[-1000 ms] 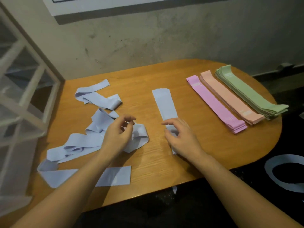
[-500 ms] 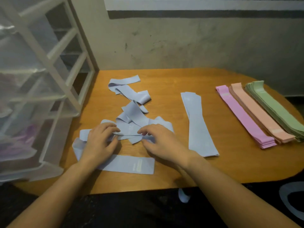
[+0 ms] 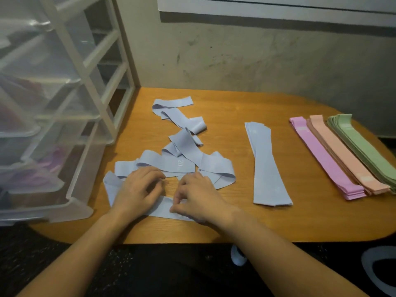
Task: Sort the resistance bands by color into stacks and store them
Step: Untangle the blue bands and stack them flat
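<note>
A loose heap of pale blue bands [image 3: 184, 155] sprawls across the left half of the wooden table [image 3: 278, 224]. Both my hands lie on the nearest flat blue band [image 3: 164, 207]. My left hand [image 3: 137, 191] presses down on its left part with fingers spread. My right hand [image 3: 197, 200] pinches the band's near edge between thumb and fingertips. To the right lies a neat blue stack [image 3: 265, 166]. Further right, side by side, sit a pink stack [image 3: 325, 159], a peach stack [image 3: 347, 157] and a green stack [image 3: 364, 146].
A clear plastic drawer unit [image 3: 53, 116] with a white frame stands at the table's left edge. A grey wall [image 3: 257, 61] runs behind. Another blue band [image 3: 377, 273] lies on the dark floor at the lower right, and a small pale scrap [image 3: 237, 257] under the table's front edge.
Both hands have come down from the heap onto the nearest flat band. The right hand left the neat blue stack a second ago. The camera has swung left, showing more of the drawers.
</note>
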